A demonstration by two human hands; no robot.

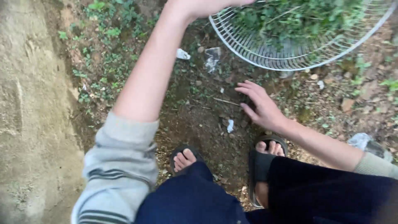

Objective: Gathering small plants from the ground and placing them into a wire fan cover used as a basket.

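Crouched over bare soil, one hand low, the other up at a wire basket of greens.

Nearest me, my sandalled feet [265,154] stand on the dark soil [199,120]. Just beyond them my right hand [260,106] hovers open, fingers spread and holding nothing, beside a thin twig [226,101]. Farther out, my left hand [199,6] reaches the rim of the white wire basket [265,58]; its grip is cut off from view. The basket is heaped with green leafy plants [298,16].
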